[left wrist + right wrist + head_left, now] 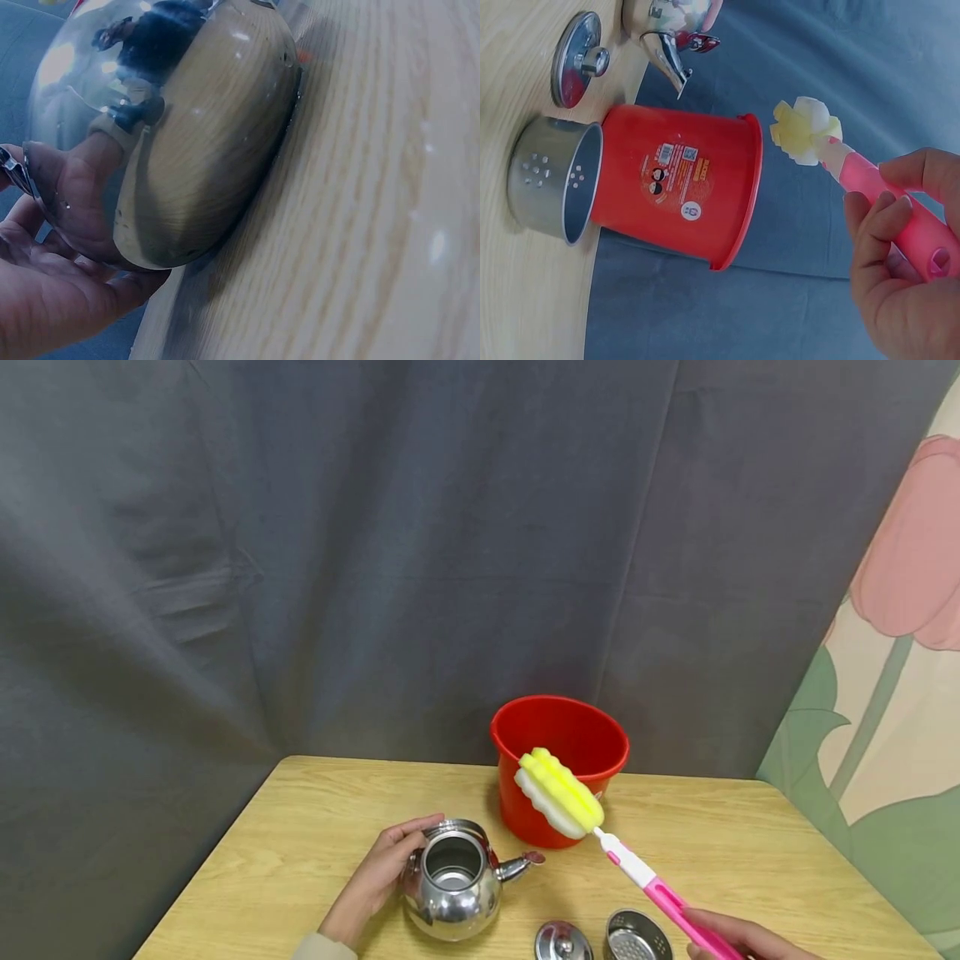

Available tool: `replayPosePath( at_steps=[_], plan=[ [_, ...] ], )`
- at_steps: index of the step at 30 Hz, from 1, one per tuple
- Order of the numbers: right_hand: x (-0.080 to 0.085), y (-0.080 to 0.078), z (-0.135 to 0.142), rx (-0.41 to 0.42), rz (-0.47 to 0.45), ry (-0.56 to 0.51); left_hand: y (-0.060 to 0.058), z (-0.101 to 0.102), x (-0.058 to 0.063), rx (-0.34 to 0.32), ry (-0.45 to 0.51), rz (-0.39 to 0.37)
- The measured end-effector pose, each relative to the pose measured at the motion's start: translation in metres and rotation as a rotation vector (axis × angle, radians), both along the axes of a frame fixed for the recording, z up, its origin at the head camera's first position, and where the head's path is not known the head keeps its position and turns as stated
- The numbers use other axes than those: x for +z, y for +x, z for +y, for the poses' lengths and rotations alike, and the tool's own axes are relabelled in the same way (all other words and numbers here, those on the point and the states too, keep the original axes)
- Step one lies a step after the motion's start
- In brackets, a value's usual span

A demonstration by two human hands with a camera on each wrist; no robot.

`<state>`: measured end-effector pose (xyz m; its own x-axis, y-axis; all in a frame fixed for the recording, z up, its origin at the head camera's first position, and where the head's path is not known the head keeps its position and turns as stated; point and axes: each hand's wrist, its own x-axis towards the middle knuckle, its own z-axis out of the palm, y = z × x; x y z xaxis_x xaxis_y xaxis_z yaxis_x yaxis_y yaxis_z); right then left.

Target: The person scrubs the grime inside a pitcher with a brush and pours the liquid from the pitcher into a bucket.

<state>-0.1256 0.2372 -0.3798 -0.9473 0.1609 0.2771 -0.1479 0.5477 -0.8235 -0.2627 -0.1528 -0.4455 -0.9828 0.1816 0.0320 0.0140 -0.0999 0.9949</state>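
A shiny steel teapot (452,897) without its lid stands upright on the table, spout pointing right. My left hand (384,864) grips its left side near the rim and the folded handle. The left wrist view has the curved teapot wall (202,135) close up, with the hand (67,285) against it. In my right hand (738,935) is a sponge bottle brush (645,877) with a pink and white handle and a yellow and white head. The right wrist view shows the fingers curled round the pink handle (915,225). The brush head is raised above the table.
A red bucket (525,814) stands at the back of the table, behind the brush head in the head view. The teapot lid (561,941) and a perforated steel strainer cup (636,937) sit near the front. A grey curtain (450,568) hangs behind the wooden table (337,793).
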Motion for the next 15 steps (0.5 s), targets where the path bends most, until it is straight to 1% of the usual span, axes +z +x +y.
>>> replayPosePath(
  at_steps=[2, 5, 7, 9, 11, 15],
  plan=[
    [0.003, -0.001, -0.001, -0.017, -0.041, 0.024, 0.0, 0.0, 0.001, 0.0, 0.006, 0.0],
    [0.008, -0.004, -0.002, -0.055, -0.172, 0.028, -0.001, 0.0, 0.001, 0.0, 0.006, 0.0],
    [0.01, -0.005, 0.0, -0.045, -0.235, 0.036, -0.001, 0.001, 0.001, -0.003, 0.008, -0.001],
    [0.013, -0.006, 0.0, -0.03, -0.279, 0.033, -0.001, 0.001, 0.001, -0.003, 0.006, -0.001],
    [0.014, -0.006, 0.0, -0.003, -0.299, 0.03, -0.001, 0.001, 0.0, 0.0, 0.006, -0.002],
    [0.017, -0.004, -0.008, 0.007, -0.268, -0.002, -0.001, 0.001, 0.001, 0.014, 0.0, -0.001]
  ],
)
